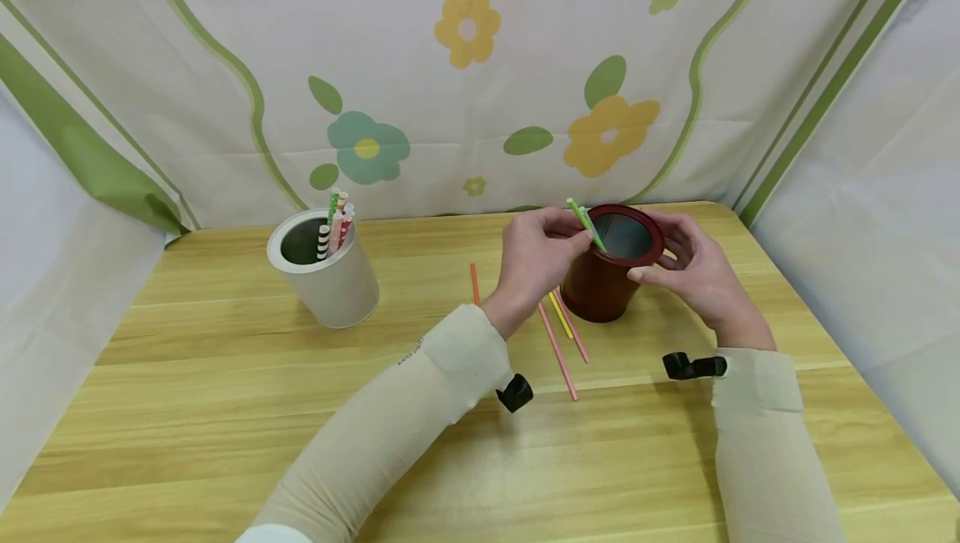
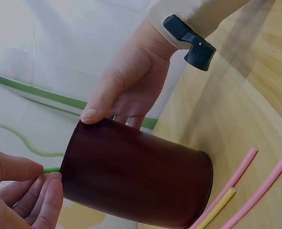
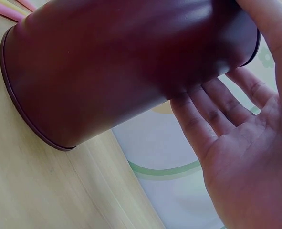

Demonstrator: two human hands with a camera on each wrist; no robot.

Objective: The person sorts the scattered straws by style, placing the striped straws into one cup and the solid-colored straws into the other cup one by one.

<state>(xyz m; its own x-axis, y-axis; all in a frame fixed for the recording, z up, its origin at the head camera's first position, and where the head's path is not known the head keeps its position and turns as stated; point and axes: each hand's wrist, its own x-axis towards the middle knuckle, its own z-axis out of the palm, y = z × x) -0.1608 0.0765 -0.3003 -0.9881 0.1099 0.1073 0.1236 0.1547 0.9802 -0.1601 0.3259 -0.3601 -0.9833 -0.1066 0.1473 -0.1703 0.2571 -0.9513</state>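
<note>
A dark red cup [image 1: 596,293] with a wide rim stands at the back right of the table. My left hand [image 1: 528,255] pinches a green straw [image 1: 576,211] between thumb and fingers at the cup's left rim. In the left wrist view, a short piece of the straw [image 2: 51,170] shows between the fingertips and the mouth of the cup. My right hand [image 1: 701,276] grips the cup from its right side, thumb at the near rim and fingers against the far side. The right wrist view shows those fingers [image 3: 195,119] touching the cup's wall.
A white cup [image 1: 337,289] holding several patterned straws [image 1: 336,230] stands at the back left. Pink [image 1: 558,351] and yellow straws [image 1: 561,316] lie in front of the red cup, with an orange straw [image 1: 474,282] left of them. A flowered curtain [image 1: 420,76] hangs behind the table.
</note>
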